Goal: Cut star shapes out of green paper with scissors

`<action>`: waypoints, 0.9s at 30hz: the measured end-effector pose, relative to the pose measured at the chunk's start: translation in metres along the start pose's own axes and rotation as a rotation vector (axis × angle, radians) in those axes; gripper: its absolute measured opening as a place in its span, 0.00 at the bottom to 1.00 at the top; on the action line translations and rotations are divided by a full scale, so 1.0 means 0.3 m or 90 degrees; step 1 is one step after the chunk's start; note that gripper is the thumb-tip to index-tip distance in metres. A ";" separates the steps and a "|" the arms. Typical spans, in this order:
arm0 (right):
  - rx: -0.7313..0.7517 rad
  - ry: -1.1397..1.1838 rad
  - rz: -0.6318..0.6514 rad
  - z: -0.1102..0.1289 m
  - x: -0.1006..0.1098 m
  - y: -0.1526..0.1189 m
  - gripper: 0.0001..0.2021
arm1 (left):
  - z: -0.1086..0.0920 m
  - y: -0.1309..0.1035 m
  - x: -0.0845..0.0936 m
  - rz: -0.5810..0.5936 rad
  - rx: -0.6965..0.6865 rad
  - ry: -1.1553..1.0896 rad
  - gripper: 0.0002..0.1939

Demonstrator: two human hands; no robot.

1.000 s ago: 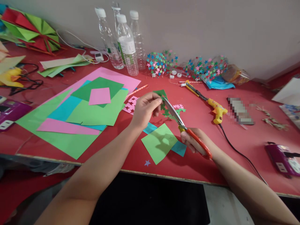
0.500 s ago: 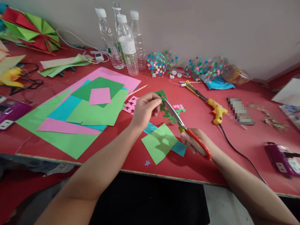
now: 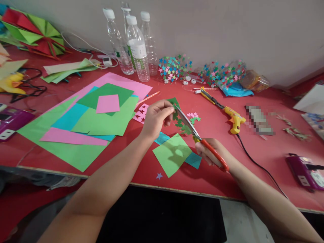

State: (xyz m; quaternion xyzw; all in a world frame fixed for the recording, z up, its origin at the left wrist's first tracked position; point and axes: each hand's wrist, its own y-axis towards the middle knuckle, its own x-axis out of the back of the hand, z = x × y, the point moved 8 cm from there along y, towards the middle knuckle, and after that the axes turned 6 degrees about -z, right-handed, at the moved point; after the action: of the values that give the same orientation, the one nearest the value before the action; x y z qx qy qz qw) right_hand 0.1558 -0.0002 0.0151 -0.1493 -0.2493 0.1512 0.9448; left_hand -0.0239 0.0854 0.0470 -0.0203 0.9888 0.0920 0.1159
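My left hand is raised over the red table, thumb and forefinger pinched together on what looks like a small piece of green paper, mostly hidden by the fingertips. Wrapped round the red handles of a pair of scissors is my right hand. The blades look closed or nearly so, their tips right at my left fingertips. Behind them lie dark green paper and green and pink stars. Below lies a light green square, partly over a blue strip.
Stacked coloured sheets spread on the left. Several plastic bottles stand at the back, beside star-covered clear objects. A yellow glue gun with a trailing cable, a utility knife and a purple power strip lie on the right.
Almost nothing differs. Both hands and the scissors keep their places; the blades look very slightly closer together.
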 end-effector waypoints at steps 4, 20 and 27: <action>0.010 -0.001 0.009 -0.005 -0.005 0.005 0.23 | -0.010 0.003 0.011 -0.023 -0.021 0.016 0.06; 0.094 0.045 0.082 -0.018 -0.024 0.005 0.29 | -0.007 -0.024 -0.008 -0.015 -0.035 -0.019 0.05; 0.104 0.044 0.081 0.006 -0.035 -0.003 0.29 | 0.000 -0.032 -0.022 0.002 -0.026 -0.007 0.06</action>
State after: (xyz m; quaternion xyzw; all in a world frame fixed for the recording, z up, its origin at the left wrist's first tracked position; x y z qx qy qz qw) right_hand 0.1464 -0.0043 0.0124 -0.0926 -0.1936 0.2253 0.9504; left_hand -0.0168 0.0760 0.0469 -0.0208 0.9860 0.1124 0.1211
